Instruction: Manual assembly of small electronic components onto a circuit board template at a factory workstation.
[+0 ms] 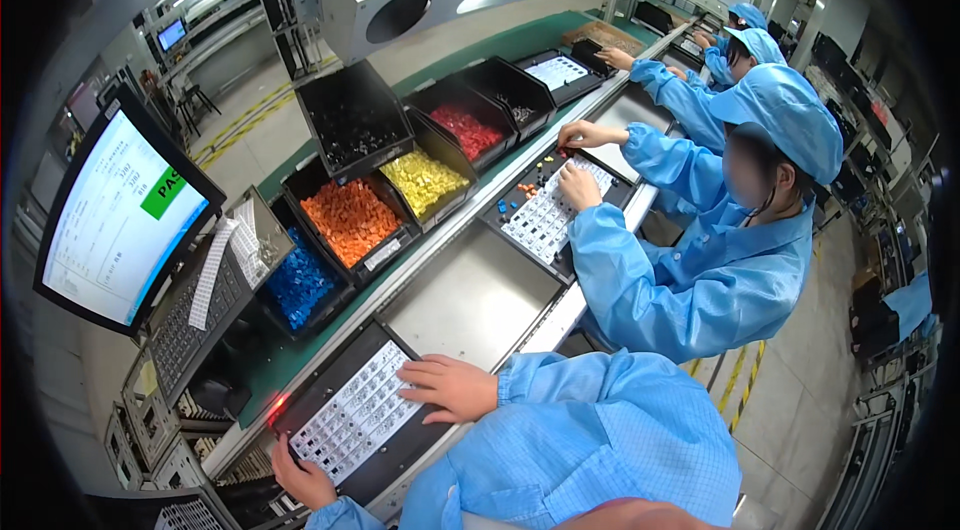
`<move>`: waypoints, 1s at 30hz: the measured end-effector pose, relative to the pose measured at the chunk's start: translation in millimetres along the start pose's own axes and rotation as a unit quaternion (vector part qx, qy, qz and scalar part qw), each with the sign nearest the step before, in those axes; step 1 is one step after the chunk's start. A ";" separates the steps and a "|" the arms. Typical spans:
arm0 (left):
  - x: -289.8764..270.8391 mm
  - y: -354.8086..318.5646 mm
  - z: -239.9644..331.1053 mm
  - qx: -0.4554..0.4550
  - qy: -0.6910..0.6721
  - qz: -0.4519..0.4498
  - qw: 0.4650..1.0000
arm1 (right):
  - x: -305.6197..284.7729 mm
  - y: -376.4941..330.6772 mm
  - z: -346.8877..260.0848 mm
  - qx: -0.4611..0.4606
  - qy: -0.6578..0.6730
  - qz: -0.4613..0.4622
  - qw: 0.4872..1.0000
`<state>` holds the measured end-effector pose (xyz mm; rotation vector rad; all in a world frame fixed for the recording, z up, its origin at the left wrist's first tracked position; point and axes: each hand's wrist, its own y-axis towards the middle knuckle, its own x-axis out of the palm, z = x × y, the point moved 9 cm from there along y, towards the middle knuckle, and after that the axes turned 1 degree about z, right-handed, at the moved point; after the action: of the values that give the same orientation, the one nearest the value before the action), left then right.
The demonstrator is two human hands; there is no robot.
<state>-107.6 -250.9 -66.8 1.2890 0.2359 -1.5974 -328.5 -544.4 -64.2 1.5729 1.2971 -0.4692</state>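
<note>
The left hand point(305, 480) was at the left end of the black tray point(328, 383), its fingertips by the rim; I could not tell whether they were clasping it or only touching it. The right hand point(450, 390) was spread, palm down, over the right end of the white panel point(350, 415), and clasped nothing. With one hand at each end, the tray was perhaps kept steady. The panel lay inside this tray, between both hands, and the dark border around it probably served to stop it from sliding. A red light point(279, 408) shone near the tray's far left corner.

Beyond, along the green bench point(290, 362), stood black bins point(402, 239) with blue pieces point(300, 280), orange pieces point(350, 220) and yellow pieces point(425, 178), sorted by colour, it seems, so that each kind is easily found. A monitor point(120, 220) and a keyboard point(180, 340) were at the bench's left end, out of the tray's way. To the right, past a metal plate point(470, 280), a co-worker point(650, 270) in blue bent over another panel point(545, 222).
</note>
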 end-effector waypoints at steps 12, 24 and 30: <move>-3.9 13.1 7.0 -0.058 -0.054 0.032 0.996 | 1.5 0.8 6.8 0.013 0.025 0.017 0.999; 7.6 22.6 -20.2 0.008 -0.028 0.066 0.997 | 16.3 -1.4 10.8 -0.003 0.031 0.039 0.999; 11.6 24.1 -6.1 0.016 -0.100 0.065 0.993 | -6.4 7.3 4.0 0.021 -0.019 0.016 0.999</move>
<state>-83.9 -264.5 -68.6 1.1347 0.0028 -1.6103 -323.1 -550.5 -57.6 1.6094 1.2383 -0.5069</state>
